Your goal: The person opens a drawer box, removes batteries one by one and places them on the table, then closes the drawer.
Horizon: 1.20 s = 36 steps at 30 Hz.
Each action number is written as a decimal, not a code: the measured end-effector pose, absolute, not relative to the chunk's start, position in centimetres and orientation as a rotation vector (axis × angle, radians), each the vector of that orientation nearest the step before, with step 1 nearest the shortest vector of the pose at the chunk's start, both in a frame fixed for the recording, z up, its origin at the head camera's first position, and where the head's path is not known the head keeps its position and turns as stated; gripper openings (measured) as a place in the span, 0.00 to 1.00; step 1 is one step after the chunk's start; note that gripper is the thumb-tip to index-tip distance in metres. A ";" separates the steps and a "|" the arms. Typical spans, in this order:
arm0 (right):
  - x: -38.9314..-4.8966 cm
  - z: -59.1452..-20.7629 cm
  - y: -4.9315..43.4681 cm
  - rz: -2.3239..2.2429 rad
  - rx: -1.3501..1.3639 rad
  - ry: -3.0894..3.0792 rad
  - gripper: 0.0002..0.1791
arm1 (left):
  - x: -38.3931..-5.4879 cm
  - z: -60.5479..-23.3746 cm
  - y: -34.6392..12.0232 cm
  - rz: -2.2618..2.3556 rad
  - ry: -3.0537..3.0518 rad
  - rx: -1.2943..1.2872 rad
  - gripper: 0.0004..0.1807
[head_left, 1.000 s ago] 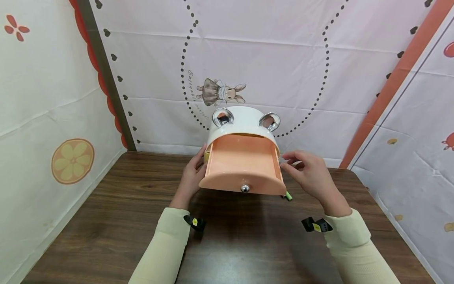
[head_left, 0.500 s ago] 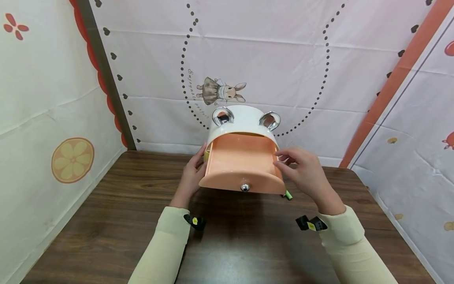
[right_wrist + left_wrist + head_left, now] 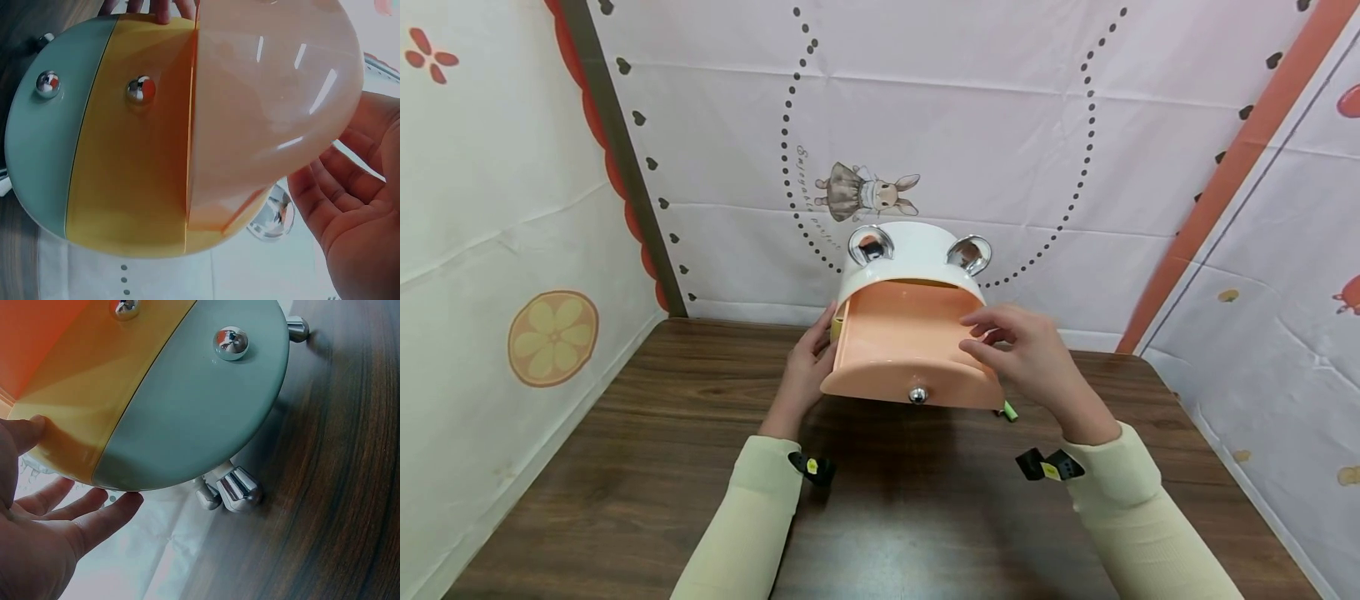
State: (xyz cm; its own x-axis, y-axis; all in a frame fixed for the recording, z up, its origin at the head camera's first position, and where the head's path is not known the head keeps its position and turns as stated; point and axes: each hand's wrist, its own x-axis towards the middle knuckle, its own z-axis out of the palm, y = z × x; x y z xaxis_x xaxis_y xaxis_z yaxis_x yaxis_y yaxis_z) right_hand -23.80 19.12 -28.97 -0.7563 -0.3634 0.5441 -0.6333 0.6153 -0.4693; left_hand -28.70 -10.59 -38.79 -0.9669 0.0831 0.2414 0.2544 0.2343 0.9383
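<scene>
A rounded white mini drawer cabinet with silver ears stands towards the back of the table. Its peach top drawer is pulled out, while the yellow drawer and the teal drawer below are closed. At the cabinet's left edge my left hand holds on, thumb on the yellow front and fingers along the side. My right hand hovers over the right part of the peach drawer, fingers loosely bent, thumb and index tips apart. Nothing shows between them; in the right wrist view the drawer front hides some fingertips.
A small green stick-like thing lies on the dark wooden table, partly behind the drawer's right corner. A printed cloth hangs close behind the cabinet. Silver feet prop the cabinet up.
My right hand has moved left, from beside the cabinet's right side to over the peach drawer. The left hand and cabinet have stayed in place.
</scene>
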 end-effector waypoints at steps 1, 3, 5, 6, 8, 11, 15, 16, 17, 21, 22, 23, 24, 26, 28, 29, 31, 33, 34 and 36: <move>-23.8 -28.9 19.0 0.938 0.795 -2.454 0.15 | -28.4 -38.4 -10.5 -1.826 -2.358 -0.323 0.32; -23.8 -28.8 18.8 0.963 0.794 -2.473 0.15 | -28.0 -38.0 -10.5 -1.817 -2.362 -0.324 0.32; -23.7 -28.6 18.6 1.003 0.791 -2.491 0.15 | -27.8 -37.8 -10.4 -1.815 -2.365 -0.325 0.32; -23.7 -28.6 18.5 1.030 0.793 -2.501 0.15 | -27.7 -37.7 -10.4 -1.816 -2.365 -0.326 0.32; -23.7 -28.4 18.2 1.079 0.797 -2.520 0.15 | -27.6 -37.7 -10.4 -1.813 -2.369 -0.326 0.32; -23.8 -28.2 17.8 1.136 0.786 -2.564 0.14 | -27.7 -37.7 -10.4 -1.807 -2.372 -0.320 0.32; -24.0 -27.9 17.5 1.204 0.770 -2.614 0.14 | -27.7 -37.7 -10.4 -1.801 -2.374 -0.319 0.32; -24.1 -27.9 17.5 1.215 0.770 -2.624 0.14 | -27.7 -37.7 -10.4 -1.804 -2.374 -0.318 0.32; -24.1 -27.9 17.4 1.221 0.774 -2.633 0.15 | -27.7 -37.7 -10.4 -1.805 -2.375 -0.317 0.32; -24.4 -27.7 17.2 1.224 0.783 -2.679 0.15 | -27.6 -37.6 -10.4 -1.809 -2.378 -0.310 0.32; -24.4 -27.7 17.2 1.215 0.788 -2.693 0.15 | -27.6 -37.6 -10.4 -1.809 -2.379 -0.308 0.32; -24.5 -27.6 17.1 1.212 0.790 -2.709 0.16 | -27.6 -37.7 -10.4 -1.808 -2.381 -0.306 0.32; -24.6 -27.6 17.1 1.206 0.793 -2.725 0.16 | -27.6 -37.7 -10.4 -1.809 -2.381 -0.305 0.32; -24.8 -27.6 17.0 1.201 0.804 -2.758 0.17 | -27.9 -37.9 -10.4 -1.806 -2.386 -0.301 0.32; -25.0 -27.6 16.9 1.194 0.816 -2.792 0.17 | -28.6 -38.6 -10.6 -1.821 -2.382 -0.295 0.32; -25.1 -27.6 16.8 1.192 0.812 -2.810 0.17 | -29.0 -39.1 -10.6 -1.827 -2.376 -0.294 0.32; -25.3 -27.6 16.6 1.185 0.806 -2.844 0.18 | -29.8 -40.0 -10.7 -1.833 -2.365 -0.294 0.32; -25.4 -27.5 16.5 1.180 0.794 -2.874 0.18 | -30.4 -40.8 -10.9 -1.839 -2.348 -0.299 0.32; -25.5 -27.5 16.4 1.179 0.787 -2.887 0.18 | -30.4 -40.9 -10.9 -1.835 -2.340 -0.304 0.31; -25.6 -27.4 16.2 1.187 0.783 -2.911 0.17 | -30.4 -41.1 -10.9 -1.821 -2.333 -0.309 0.31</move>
State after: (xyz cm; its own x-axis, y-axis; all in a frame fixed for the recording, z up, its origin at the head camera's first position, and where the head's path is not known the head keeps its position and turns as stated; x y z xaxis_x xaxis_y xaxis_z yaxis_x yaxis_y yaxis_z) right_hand -25.60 16.25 -27.40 -0.8786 -0.4693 0.0886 -0.3974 0.6156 -0.6805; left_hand -30.43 -10.89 -41.11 -0.9648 0.0603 0.2561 0.2631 0.2348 0.9358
